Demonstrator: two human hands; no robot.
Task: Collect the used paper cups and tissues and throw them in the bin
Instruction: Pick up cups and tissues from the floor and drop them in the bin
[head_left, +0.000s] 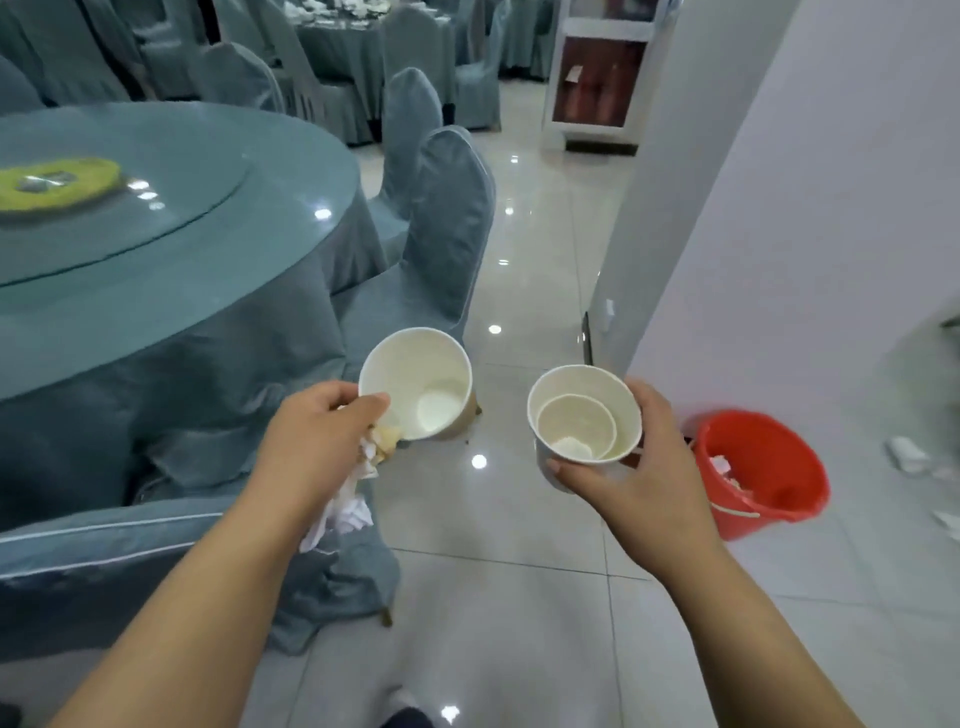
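- Head view: red bin (761, 470) stands on the tiled floor (519, 597), against the white wall (831, 208); crumpled white paper lies inside it.
- Left of the bin, the right hand (631, 480) is wrapped around a white paper cup (584, 415) with a second cup (576, 428) nested inside; the inner cup shows a pale residue at its base.
- Farther left of the bin, the left hand (317, 441) pinches the rim of a single cup (415, 382), tilted, interior empty, and also clamps crumpled tissues (348, 499), white with a yellowish stain.
- Round tabletop (182, 249), teal-draped, lies far left of the bin.
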